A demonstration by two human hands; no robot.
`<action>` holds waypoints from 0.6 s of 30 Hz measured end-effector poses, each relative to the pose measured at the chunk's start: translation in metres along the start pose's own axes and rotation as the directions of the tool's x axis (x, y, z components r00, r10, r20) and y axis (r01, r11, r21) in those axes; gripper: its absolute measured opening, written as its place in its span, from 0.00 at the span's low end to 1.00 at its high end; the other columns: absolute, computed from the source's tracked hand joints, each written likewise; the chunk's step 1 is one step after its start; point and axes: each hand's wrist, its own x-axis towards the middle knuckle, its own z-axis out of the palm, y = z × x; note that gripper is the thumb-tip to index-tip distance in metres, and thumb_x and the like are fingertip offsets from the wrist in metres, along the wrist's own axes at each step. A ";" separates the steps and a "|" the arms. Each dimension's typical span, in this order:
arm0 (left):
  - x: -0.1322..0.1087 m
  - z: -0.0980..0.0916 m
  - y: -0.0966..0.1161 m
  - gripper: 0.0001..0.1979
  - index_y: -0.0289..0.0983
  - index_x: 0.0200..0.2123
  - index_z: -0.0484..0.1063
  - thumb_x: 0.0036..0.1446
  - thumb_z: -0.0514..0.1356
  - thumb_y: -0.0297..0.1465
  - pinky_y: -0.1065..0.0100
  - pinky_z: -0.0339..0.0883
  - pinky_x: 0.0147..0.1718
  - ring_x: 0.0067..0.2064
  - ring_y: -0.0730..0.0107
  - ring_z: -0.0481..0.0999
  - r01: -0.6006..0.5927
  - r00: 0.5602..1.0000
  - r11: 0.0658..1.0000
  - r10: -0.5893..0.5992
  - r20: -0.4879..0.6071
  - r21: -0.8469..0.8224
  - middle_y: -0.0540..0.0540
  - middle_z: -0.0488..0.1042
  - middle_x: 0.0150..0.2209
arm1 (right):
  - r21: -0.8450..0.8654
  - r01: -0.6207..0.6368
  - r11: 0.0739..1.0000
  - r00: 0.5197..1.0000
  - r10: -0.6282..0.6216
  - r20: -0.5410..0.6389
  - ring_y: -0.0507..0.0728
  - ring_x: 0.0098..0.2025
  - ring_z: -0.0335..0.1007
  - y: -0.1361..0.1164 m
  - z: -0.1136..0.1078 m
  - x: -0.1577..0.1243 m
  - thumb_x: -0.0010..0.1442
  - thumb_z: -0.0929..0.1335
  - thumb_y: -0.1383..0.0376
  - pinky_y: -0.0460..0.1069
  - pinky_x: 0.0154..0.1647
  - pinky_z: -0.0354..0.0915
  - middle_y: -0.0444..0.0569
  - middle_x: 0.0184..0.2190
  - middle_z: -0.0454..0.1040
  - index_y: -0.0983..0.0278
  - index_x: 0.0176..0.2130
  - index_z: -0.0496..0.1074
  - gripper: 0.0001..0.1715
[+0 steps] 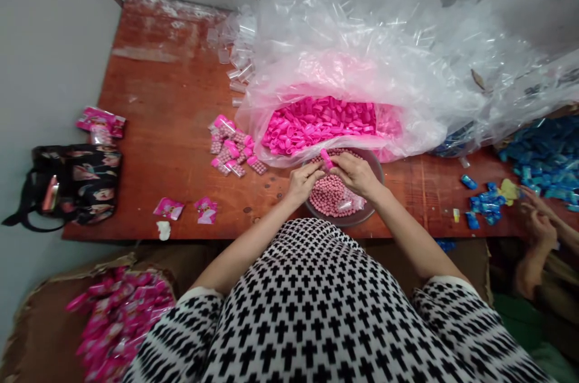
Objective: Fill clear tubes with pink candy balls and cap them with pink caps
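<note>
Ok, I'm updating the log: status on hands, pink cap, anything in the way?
Right hand pinching pink cap; left hand close beside it, grip unclear. Cap above bowl of pink beads. Possible obstruction: clear plastic bag by bowl's far rim.

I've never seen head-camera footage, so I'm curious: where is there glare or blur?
In the head view, glare streaks the plastic bag; the pink packets at lower left look smeared; the patterned top looks crisper at its middle.

A bright pink cap (325, 158) tilts above piled, duller pink beads (326, 190).
</note>
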 end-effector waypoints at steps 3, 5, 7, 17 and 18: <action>0.000 -0.003 0.001 0.13 0.34 0.41 0.77 0.57 0.59 0.34 0.66 0.70 0.41 0.39 0.65 0.78 -0.115 0.993 0.991 0.115 -0.005 0.074 0.42 0.79 0.38 | -0.098 -0.008 0.995 0.998 0.013 0.054 0.56 0.35 0.66 -0.005 0.003 -0.003 0.66 0.58 0.60 0.48 0.35 0.64 0.53 0.35 0.69 0.66 0.49 0.69 0.18; 0.000 -0.004 0.002 0.12 0.34 0.40 0.77 0.58 0.58 0.34 0.67 0.70 0.39 0.37 0.67 0.78 -0.173 0.985 0.977 0.173 0.008 0.124 0.43 0.79 0.37 | -0.147 -0.017 0.989 0.996 0.030 0.085 0.56 0.34 0.65 -0.008 0.003 -0.006 0.66 0.58 0.62 0.48 0.33 0.63 0.53 0.34 0.68 0.65 0.50 0.67 0.18; 0.001 -0.005 0.004 0.12 0.34 0.38 0.77 0.59 0.56 0.34 0.68 0.70 0.37 0.35 0.68 0.77 -0.212 0.977 0.960 0.205 0.055 0.181 0.43 0.79 0.35 | -0.180 -0.014 0.984 0.994 0.034 0.108 0.55 0.32 0.63 -0.009 0.005 -0.008 0.66 0.57 0.63 0.47 0.32 0.62 0.52 0.34 0.67 0.65 0.52 0.66 0.18; 0.013 -0.012 0.010 0.11 0.36 0.38 0.78 0.57 0.57 0.34 0.67 0.68 0.38 0.36 0.65 0.77 -0.105 0.957 0.970 0.039 0.287 0.219 0.44 0.79 0.36 | -0.141 0.106 0.984 0.985 -0.085 0.147 0.60 0.52 0.65 0.008 -0.003 -0.002 0.64 0.61 0.60 0.53 0.47 0.65 0.58 0.50 0.69 0.65 0.59 0.59 0.26; 0.013 -0.012 0.010 0.11 0.36 0.36 0.78 0.56 0.58 0.34 0.67 0.68 0.38 0.36 0.65 0.77 -0.065 0.958 0.979 0.007 0.286 0.193 0.45 0.80 0.35 | -0.183 0.154 0.971 0.978 -0.124 0.165 0.62 0.57 0.60 0.004 -0.009 0.003 0.63 0.62 0.61 0.56 0.52 0.62 0.57 0.55 0.65 0.64 0.61 0.57 0.28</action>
